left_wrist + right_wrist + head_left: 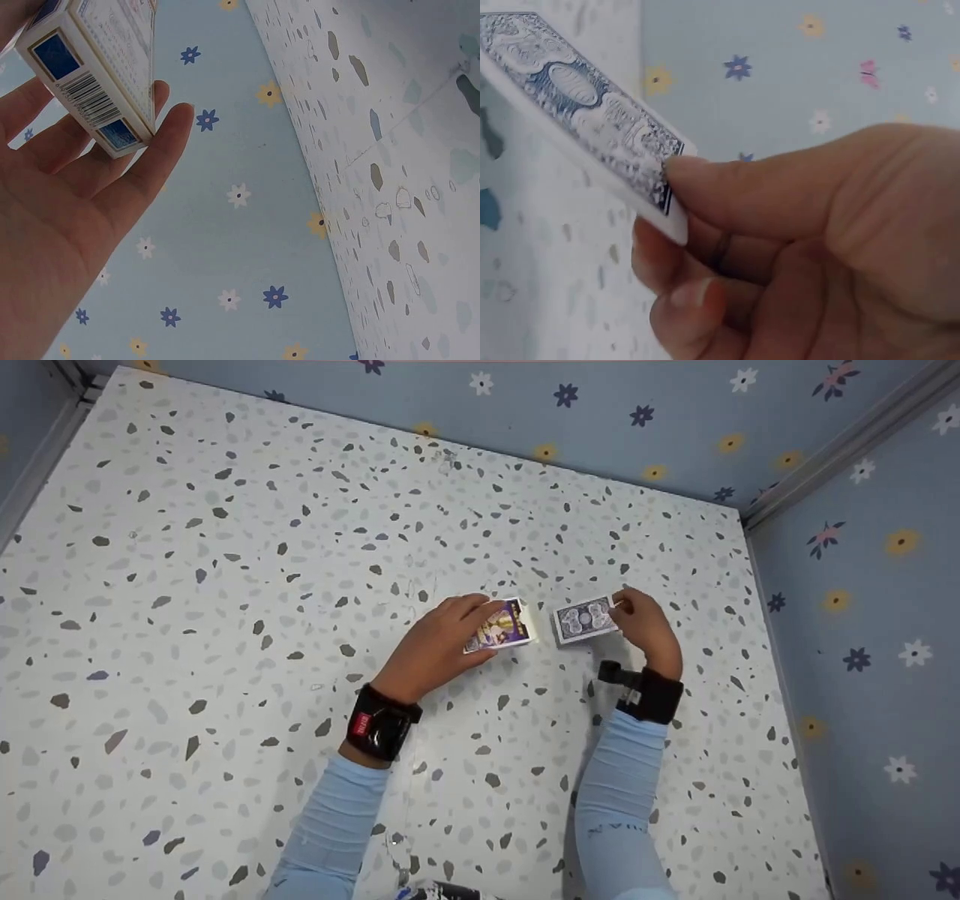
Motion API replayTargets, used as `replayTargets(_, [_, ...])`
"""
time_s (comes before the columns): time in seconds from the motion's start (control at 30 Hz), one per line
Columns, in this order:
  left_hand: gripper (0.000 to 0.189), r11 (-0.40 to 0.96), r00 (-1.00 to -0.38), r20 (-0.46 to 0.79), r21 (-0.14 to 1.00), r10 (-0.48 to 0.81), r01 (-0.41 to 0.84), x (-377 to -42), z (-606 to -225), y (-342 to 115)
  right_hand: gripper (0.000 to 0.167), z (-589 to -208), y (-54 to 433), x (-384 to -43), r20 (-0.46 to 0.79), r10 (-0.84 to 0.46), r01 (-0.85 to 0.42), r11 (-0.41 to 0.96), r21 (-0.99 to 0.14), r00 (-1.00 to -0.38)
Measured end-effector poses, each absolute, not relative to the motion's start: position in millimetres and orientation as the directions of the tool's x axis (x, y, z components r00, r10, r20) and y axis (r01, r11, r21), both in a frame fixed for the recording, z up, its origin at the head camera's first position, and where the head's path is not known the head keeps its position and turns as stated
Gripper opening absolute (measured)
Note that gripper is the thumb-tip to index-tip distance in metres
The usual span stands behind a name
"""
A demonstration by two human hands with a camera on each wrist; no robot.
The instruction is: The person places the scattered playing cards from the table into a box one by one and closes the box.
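My left hand (442, 643) grips a playing card box (504, 625) with a purple and yellow printed face, its thumb and fingers on the sides. In the left wrist view, the box end (84, 94) bears a barcode between two blue patches. To the right, my right hand (646, 628) pinches one short end of a deck of playing cards (584, 619), thumb on top and fingers below. The deck's patterned dark blue back faces up, also in the right wrist view. A small gap separates box and deck; whether the box holds anything is hidden.
A white speckled tabletop (225, 675) lies under both hands. Blue flowered panels (510, 405) stand along its far side and on the right (870, 660). A black and white object (450, 891) shows at the bottom edge, mostly cut off.
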State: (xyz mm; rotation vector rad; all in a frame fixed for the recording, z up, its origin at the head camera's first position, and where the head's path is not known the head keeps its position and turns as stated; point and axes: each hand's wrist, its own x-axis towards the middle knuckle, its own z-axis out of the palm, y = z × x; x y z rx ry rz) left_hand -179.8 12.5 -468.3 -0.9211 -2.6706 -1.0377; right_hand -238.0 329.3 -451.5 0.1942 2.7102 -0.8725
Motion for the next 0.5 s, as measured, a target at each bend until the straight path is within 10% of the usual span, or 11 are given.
replayTargets(0.23, [0.058, 0.573, -0.798, 0.346, 0.560, 0.494, 0.598, -180, -471, 13, 0.037, -429, 319, -227, -0.101, 0.029, 0.096, 0.638, -0.764, -0.994])
replayTargets(0.5, [0.058, 0.578, -0.795, 0.343, 0.552, 0.500, 0.601, -181, -471, 14, 0.035, -421, 305, -223, -0.131, -0.077, 0.078, 0.487, -0.870, -0.988])
